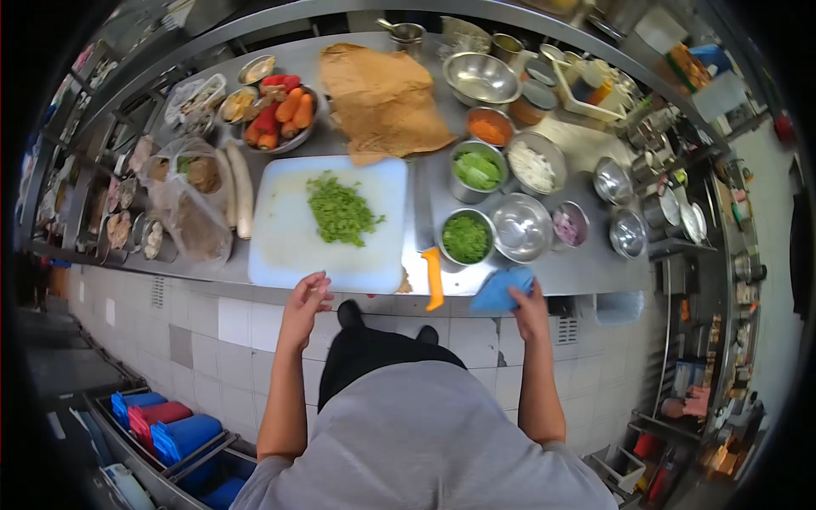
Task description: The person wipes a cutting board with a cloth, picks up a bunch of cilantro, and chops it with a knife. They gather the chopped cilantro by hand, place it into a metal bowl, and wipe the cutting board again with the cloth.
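Observation:
A blue cloth is gripped in my right hand at the table's front edge. My left hand hovers just off the near edge of the white cutting board, its fingers loosely bent and holding nothing. Chopped green herbs lie in a heap on the board. To the board's right rests a knife with a yellow handle, the handle jutting past the table edge. Beside the cloth stand a metal container of chopped greens and a shiny metal bowl.
Brown paper lies behind the board. A bowl of carrots and red peppers, white radishes and a plastic bag sit at the left. Several metal containers, including grated carrot and chopped onion, stand at the right.

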`<move>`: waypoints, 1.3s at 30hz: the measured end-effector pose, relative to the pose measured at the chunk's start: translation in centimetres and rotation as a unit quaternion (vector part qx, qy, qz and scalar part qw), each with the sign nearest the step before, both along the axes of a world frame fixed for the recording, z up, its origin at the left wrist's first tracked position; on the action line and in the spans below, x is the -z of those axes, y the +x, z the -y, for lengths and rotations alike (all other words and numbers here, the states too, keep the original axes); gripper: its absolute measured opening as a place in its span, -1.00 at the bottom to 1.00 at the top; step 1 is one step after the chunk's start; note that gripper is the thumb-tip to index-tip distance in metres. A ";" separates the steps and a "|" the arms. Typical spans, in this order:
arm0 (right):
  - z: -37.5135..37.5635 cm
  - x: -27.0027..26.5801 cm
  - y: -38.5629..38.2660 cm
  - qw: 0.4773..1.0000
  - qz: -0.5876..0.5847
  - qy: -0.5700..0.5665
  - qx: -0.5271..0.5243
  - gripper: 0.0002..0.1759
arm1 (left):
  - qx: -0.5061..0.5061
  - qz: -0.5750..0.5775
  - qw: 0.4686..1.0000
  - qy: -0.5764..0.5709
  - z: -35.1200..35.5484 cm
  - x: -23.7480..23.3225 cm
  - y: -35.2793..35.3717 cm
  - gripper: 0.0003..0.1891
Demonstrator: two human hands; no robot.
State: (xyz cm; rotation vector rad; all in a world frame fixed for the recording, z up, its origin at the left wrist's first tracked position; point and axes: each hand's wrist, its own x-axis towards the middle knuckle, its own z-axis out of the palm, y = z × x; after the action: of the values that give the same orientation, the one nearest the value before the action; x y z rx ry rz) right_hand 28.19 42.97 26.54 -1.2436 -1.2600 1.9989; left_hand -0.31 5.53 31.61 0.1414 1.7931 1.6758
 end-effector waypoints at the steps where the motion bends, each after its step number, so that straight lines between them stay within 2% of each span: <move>1: 0.6 0.7 -1.1 0.999 -0.044 0.008 0.028 -0.17 | -0.020 -0.027 0.999 -0.001 0.5 -0.3 -1.3 -0.58; 3: 1.6 2.5 -2.8 0.985 -0.059 0.093 0.129 -0.18 | -0.043 -0.097 0.994 0.018 0.8 -0.2 -4.0 -0.57; 6: 3.5 2.4 -3.6 0.984 0.127 0.101 0.075 -0.27 | -0.044 -0.215 0.976 0.000 2.0 1.0 -9.2 -0.56; 7: 3.6 2.8 -2.9 0.958 0.212 0.194 0.015 -0.30 | -0.039 -0.253 0.967 -0.012 2.2 1.4 -10.8 -0.56; 9: 2.8 3.7 -1.5 0.846 0.372 0.369 -0.098 -0.35 | 0.033 -0.322 0.944 -0.068 2.7 -0.1 -13.5 -0.53; 10: 1.5 3.0 -1.1 0.842 0.391 0.354 -0.113 -0.37 | 0.072 -0.354 0.927 -0.098 3.0 -0.9 -14.8 -0.51; 12: 0.6 0.2 -1.2 0.835 0.429 0.317 -0.137 -0.41 | 0.136 -0.313 0.934 -0.106 2.6 -1.8 -17.4 -0.44; 13: 1.6 -0.7 -2.4 0.858 0.373 0.330 -0.127 -0.40 | 0.174 -0.294 0.933 -0.111 2.1 -2.0 -18.8 -0.40; 15: 7.3 -6.4 -10.4 0.897 0.264 0.342 -0.095 -0.40 | 0.259 -0.392 0.877 -0.102 0.0 -0.6 -21.9 -0.31; 16: 10.2 -9.6 -15.1 0.905 0.275 0.286 -0.150 -0.30 | 0.302 -0.437 0.842 -0.092 -1.4 0.1 -23.0 -0.27; 17: 11.8 -7.8 -18.0 0.918 0.144 0.319 -0.186 -0.21 | 0.337 -0.426 0.833 -0.104 -2.9 0.5 -23.7 -0.26; 18: 12.1 -4.0 -20.5 0.834 0.163 0.467 -0.242 -0.05 | 0.368 -0.416 0.823 -0.117 -4.6 0.8 -24.2 -0.26; 19: 13.8 -3.6 -24.5 0.865 0.163 0.396 -0.260 0.10 | 0.396 -0.408 0.812 -0.130 -5.8 1.0 -24.4 -0.25; 20: 15.5 -4.0 -28.2 0.849 0.183 0.407 -0.283 0.18 | 0.419 -0.405 0.801 -0.139 -6.7 1.9 -24.5 -0.25; 22: 17.7 -2.1 -33.8 0.816 0.240 0.426 -0.309 0.11 | 0.454 -0.400 0.780 -0.160 -8.4 3.9 -24.8 -0.24; 25: 18.3 -2.3 -37.8 0.794 0.272 0.416 -0.350 -0.12 | 0.469 -0.345 0.792 -0.181 -8.7 3.7 -24.9 -0.30; 28: 15.5 0.3 -37.7 0.819 0.171 0.390 -0.384 -0.36 | 0.367 -0.326 0.867 -0.085 -6.5 5.7 -25.3 -0.38; 31: 15.8 -2.6 -37.2 0.860 0.126 0.320 -0.377 -0.44 | 0.292 -0.211 0.930 -0.072 -3.8 5.3 -25.0 -0.39; 34: 16.5 -2.9 -36.2 0.751 0.151 0.550 -0.333 -0.42 | 0.243 -0.226 0.942 -0.044 -1.7 5.8 -24.6 -0.38; 35: 17.2 -4.0 -36.4 0.748 0.170 0.557 -0.318 -0.52 | 0.236 -0.219 0.946 -0.043 -1.1 5.8 -24.5 -0.37; 37: 18.1 -5.2 -37.2 0.761 0.115 0.547 -0.330 -0.63 | 0.230 -0.208 0.950 -0.036 -0.7 5.7 -24.4 -0.34; 39: 18.8 -5.5 -38.4 0.760 0.074 0.549 -0.341 -0.72 | 0.223 -0.246 0.943 -0.022 -0.7 5.6 -24.1 -0.29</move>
State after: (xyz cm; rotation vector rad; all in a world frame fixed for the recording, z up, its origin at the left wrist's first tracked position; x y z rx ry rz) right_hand -10.22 24.20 32.08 -0.3268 -2.6520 1.0014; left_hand -24.40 6.23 25.97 0.9465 1.9535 1.3406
